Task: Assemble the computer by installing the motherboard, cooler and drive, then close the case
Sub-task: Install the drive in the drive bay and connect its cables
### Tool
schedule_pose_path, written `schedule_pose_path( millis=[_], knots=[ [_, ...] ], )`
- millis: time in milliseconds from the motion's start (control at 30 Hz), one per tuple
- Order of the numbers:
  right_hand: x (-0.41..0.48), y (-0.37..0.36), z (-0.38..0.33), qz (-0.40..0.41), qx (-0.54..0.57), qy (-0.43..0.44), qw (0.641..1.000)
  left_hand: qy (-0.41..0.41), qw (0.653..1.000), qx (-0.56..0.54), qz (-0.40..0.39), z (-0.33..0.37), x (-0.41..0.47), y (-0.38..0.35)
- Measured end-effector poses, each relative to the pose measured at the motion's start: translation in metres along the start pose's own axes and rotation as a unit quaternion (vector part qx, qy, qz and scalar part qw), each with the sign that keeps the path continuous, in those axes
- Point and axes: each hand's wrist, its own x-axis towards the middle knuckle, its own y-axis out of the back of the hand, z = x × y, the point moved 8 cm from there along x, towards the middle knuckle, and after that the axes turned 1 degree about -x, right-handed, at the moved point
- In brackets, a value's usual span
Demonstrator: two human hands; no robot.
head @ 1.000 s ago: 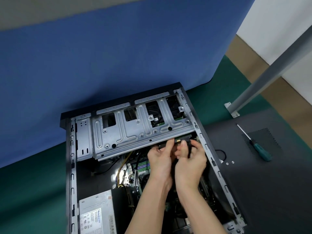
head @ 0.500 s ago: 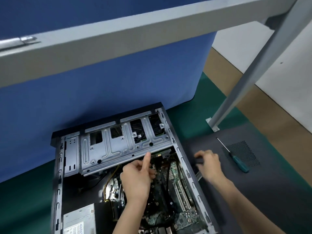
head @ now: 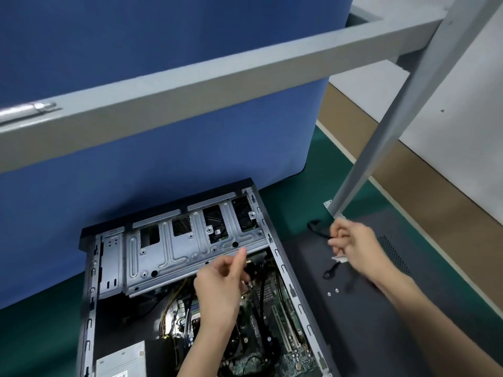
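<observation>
The open computer case (head: 89, 295) lies flat, with its silver drive cage (head: 168, 254) across the far end and the green motherboard (head: 283, 322) inside. My left hand (head: 220, 289) hovers over the board. Its index finger is straight and its tip is at the cage's lower edge, while the other fingers are loosely curled and hold nothing that I can see. My right hand (head: 353, 246) is raised over the dark side panel (head: 367, 322) and grips a thin black cable (head: 317, 229) with a white tag. One cable end dangles below the hand.
A silver power supply (head: 119, 363) fills the case's near left corner. A grey metal post (head: 381, 145) stands just beyond my right hand, and a grey beam (head: 190, 85) crosses overhead. A blue partition (head: 163, 164) backs the case. Two small screws (head: 332, 291) lie on the panel.
My right hand left the case, reached onto the side panel and lifted a black cable. My left hand stayed by the drive cage. The view tilted upward.
</observation>
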Motion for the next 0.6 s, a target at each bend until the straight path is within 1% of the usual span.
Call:
schedule_pose_path(
  millis=[33, 100, 133, 200, 300, 367, 400, 467, 533, 600],
  knots=[
    [-0.006, 0.014, -0.019, 0.013, 0.040, 0.023, 0.999, -0.011, 0.999, -0.020, -0.041, 0.012, -0.003, -0.009],
    [-0.023, 0.025, -0.059, 0.010, 0.095, 0.072, 0.993, -0.030, 0.990, -0.060, -0.121, 0.037, -0.011, -0.029],
    [-0.034, 0.024, -0.078, -0.001, 0.102, 0.099, 0.990, -0.031, 0.984, -0.089, -0.153, 0.048, -0.015, -0.038],
    [-0.056, 0.011, -0.106, -0.029, 0.093, 0.143, 0.985, 0.000, 0.966, -0.179, -0.189, 0.063, -0.021, -0.049],
    [-0.077, -0.014, -0.124, -0.053, 0.073, 0.166, 0.982, 0.059, 0.932, -0.310, -0.177, 0.069, -0.022, -0.041],
    [-0.081, -0.026, -0.124, -0.067, 0.112, 0.150, 0.980, 0.068, 0.918, -0.353, -0.167, 0.068, -0.022, -0.026],
    [-0.083, -0.031, -0.124, -0.073, 0.143, 0.144, 0.976, 0.061, 0.918, -0.356, -0.164, 0.068, -0.022, -0.017],
    [-0.085, -0.037, -0.130, -0.063, 0.206, 0.139, 0.967, 0.034, 0.929, -0.333, -0.159, 0.068, -0.024, -0.002],
    [-0.088, -0.040, -0.137, -0.042, 0.282, 0.126, 0.950, 0.001, 0.939, -0.308, -0.154, 0.073, -0.027, 0.009],
    [-0.089, -0.048, -0.146, -0.044, 0.349, 0.110, 0.930, -0.039, 0.947, -0.287, -0.140, 0.080, -0.028, 0.019]
  ],
)
